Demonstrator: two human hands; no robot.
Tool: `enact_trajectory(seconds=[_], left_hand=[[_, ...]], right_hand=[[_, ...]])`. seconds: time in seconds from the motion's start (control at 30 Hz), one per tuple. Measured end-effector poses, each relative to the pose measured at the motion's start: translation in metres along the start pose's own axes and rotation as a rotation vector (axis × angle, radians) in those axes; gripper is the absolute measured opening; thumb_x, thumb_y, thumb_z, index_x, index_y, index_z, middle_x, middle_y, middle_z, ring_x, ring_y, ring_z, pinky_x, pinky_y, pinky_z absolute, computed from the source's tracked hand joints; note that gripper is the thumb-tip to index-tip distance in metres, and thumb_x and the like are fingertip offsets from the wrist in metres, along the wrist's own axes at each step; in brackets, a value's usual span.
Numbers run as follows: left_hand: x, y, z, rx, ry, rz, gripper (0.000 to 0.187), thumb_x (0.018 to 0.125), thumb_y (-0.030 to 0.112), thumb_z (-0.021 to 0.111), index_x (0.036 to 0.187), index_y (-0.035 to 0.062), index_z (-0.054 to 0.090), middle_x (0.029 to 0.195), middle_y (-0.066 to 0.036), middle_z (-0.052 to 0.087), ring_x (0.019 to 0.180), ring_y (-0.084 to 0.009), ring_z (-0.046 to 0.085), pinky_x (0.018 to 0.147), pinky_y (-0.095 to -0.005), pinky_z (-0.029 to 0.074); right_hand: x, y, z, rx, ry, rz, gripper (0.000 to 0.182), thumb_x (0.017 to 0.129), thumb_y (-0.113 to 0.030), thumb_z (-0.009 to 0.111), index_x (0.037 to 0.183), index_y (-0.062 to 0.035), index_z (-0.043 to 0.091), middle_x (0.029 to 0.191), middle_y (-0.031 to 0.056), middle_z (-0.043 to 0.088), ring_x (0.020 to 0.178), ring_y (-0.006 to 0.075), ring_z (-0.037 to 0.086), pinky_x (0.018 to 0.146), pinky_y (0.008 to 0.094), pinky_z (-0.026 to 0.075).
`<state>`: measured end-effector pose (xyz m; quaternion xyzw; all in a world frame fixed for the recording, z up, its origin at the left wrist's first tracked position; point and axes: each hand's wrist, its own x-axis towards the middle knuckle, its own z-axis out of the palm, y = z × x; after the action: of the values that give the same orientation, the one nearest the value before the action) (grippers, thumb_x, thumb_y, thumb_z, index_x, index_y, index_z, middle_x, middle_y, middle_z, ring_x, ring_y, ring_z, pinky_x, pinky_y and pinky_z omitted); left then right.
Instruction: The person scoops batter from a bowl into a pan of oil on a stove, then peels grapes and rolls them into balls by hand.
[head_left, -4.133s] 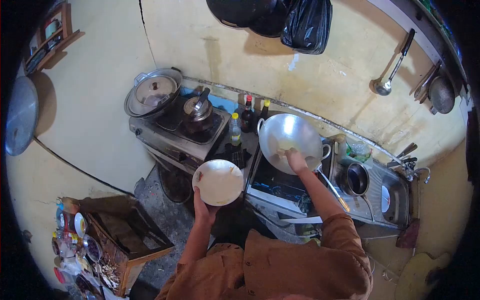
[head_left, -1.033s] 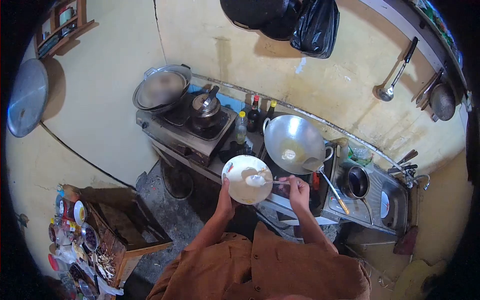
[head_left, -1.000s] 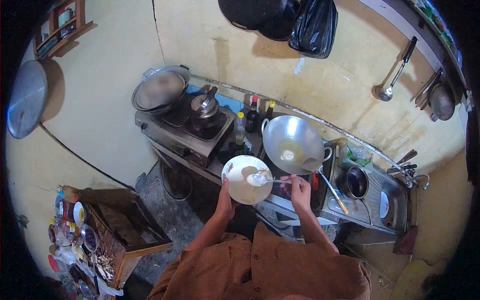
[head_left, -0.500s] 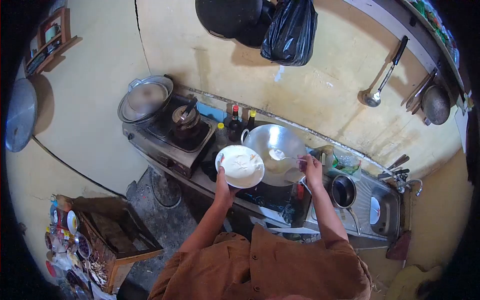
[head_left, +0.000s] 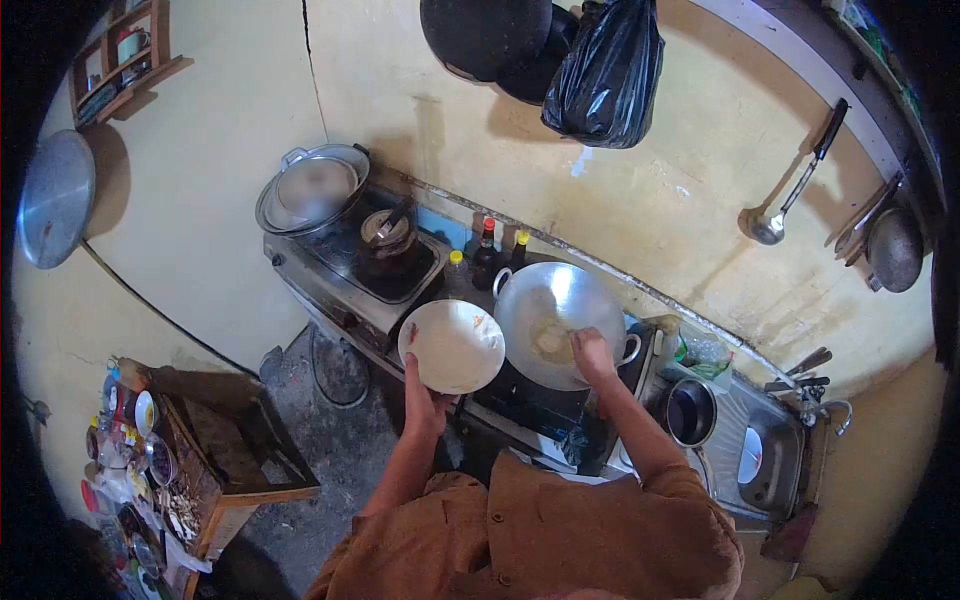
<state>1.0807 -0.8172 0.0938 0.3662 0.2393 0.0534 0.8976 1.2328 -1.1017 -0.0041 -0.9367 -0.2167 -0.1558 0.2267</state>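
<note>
My left hand [head_left: 427, 405] grips the rim of a white bowl [head_left: 452, 346] tilted toward me, with a pale mixture inside. Over the large metal wok [head_left: 558, 300], my right hand [head_left: 593, 354] is closed, its fingers pinched; the spoon seen earlier is mostly hidden by the hand. Below my fingers, pale batter [head_left: 550, 340] lies in oil at the bottom of the wok. The bowl is left of the wok, close to its rim.
A stove [head_left: 350, 270] holding pots is at the left. Bottles [head_left: 486, 262] stand behind the bowl. To the right are a dark saucepan [head_left: 690, 412] and a sink [head_left: 775, 470]. A black bag [head_left: 605, 80] hangs above.
My right hand has moved down and left, deeper into the wok. The bowl has shifted left and tilted. The whole view has turned slightly.
</note>
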Motion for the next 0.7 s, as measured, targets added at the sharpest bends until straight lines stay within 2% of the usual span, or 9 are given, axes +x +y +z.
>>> enact_trajectory(seconds=[0.1, 0.17, 0.27, 0.47, 0.6, 0.7], left_hand=[[-0.007, 0.007, 0.001, -0.019, -0.015, 0.039, 0.064, 0.093, 0.054, 0.025, 0.138, 0.0089, 0.027, 0.135, -0.012, 0.041, 0.121, -0.0307, 0.044, 0.096, -0.048, 0.039], [-0.005, 0.006, -0.007, -0.042, -0.068, 0.099, 0.063, 0.094, 0.053, 0.024, 0.138, 0.0087, 0.028, 0.134, -0.012, 0.041, 0.12, -0.0301, 0.045, 0.093, -0.0447, 0.042], [-0.007, 0.01, -0.012, -0.006, -0.036, 0.096, 0.063, 0.094, 0.054, 0.023, 0.138, 0.0091, 0.028, 0.134, -0.012, 0.042, 0.119, -0.0291, 0.046, 0.09, -0.0426, 0.044], [-0.006, 0.011, -0.015, -0.022, 0.029, 0.065, 0.062, 0.093, 0.054, 0.024, 0.138, 0.0103, 0.029, 0.133, -0.011, 0.043, 0.118, -0.0281, 0.047, 0.091, -0.0429, 0.042], [-0.003, 0.011, -0.016, -0.016, -0.005, 0.069, 0.062, 0.093, 0.054, 0.024, 0.138, 0.0108, 0.028, 0.134, -0.011, 0.042, 0.119, -0.0294, 0.046, 0.093, -0.0445, 0.04], [-0.002, 0.012, -0.014, -0.048, -0.039, 0.064, 0.062, 0.093, 0.054, 0.023, 0.137, 0.0113, 0.03, 0.133, -0.011, 0.043, 0.118, -0.029, 0.046, 0.093, -0.0467, 0.04]], right_hand=[[0.0, 0.003, 0.003, -0.073, -0.028, -0.036, 0.021, 0.086, -0.018, 0.053, 0.08, 0.0005, 0.062, 0.078, 0.0167, 0.06, 0.079, 0.0334, 0.057, 0.07, 0.0426, 0.047], [0.0, 0.003, -0.001, -0.069, -0.002, -0.133, 0.021, 0.086, -0.016, 0.054, 0.076, 0.0001, 0.061, 0.076, 0.015, 0.06, 0.077, 0.032, 0.056, 0.069, 0.0416, 0.047], [0.0, 0.005, -0.002, -0.073, -0.004, -0.144, 0.018, 0.085, -0.014, 0.055, 0.076, -0.0003, 0.061, 0.076, 0.0145, 0.06, 0.077, 0.0309, 0.056, 0.069, 0.0405, 0.047], [-0.001, 0.007, -0.005, -0.097, 0.027, -0.164, 0.014, 0.082, -0.013, 0.058, 0.082, -0.0001, 0.062, 0.077, 0.0131, 0.06, 0.077, 0.0304, 0.056, 0.069, 0.0398, 0.047], [-0.008, 0.004, -0.007, -0.069, 0.056, -0.159, 0.013, 0.083, -0.012, 0.057, 0.085, -0.0012, 0.063, 0.076, 0.0126, 0.06, 0.08, 0.0301, 0.057, 0.068, 0.0397, 0.048], [-0.012, 0.002, -0.008, -0.04, 0.113, -0.082, 0.014, 0.084, -0.013, 0.056, 0.09, -0.0027, 0.063, 0.079, 0.0131, 0.061, 0.08, 0.0304, 0.058, 0.069, 0.0394, 0.048]])
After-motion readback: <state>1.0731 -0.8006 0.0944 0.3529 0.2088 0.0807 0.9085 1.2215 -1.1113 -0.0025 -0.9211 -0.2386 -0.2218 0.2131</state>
